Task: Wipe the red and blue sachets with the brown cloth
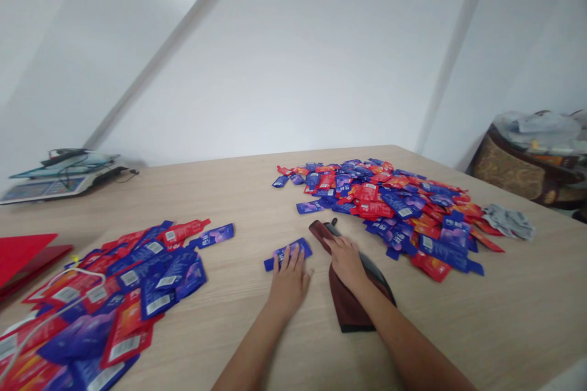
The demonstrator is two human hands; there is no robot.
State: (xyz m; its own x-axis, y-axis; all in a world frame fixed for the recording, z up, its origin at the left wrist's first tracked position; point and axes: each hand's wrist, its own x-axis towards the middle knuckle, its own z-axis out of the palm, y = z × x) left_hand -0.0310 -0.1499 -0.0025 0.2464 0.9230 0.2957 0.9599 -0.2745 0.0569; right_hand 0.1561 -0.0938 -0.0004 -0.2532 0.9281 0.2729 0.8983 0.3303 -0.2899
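My left hand (290,281) lies flat on a blue sachet (299,248) on the table, its fingers stretched out over the packet. To its right, my right hand (347,261) is closed over the narrow upper part of a dark red and black tool (351,308). This tool widens toward a black-edged end near me, and its exact kind is unclear. A wide pile of red and blue sachets (367,192) spreads beyond my right hand. Another heap of the same sachets (158,266) lies to my left.
A white cord (64,308) crosses the left heap. Red folded sheets (27,256) lie at the left edge. Behind them stands a flat scale-like device (64,180) with cables. A grey cloth (509,221) touches the right pile. A patterned chair (504,162) holds plastic bags.
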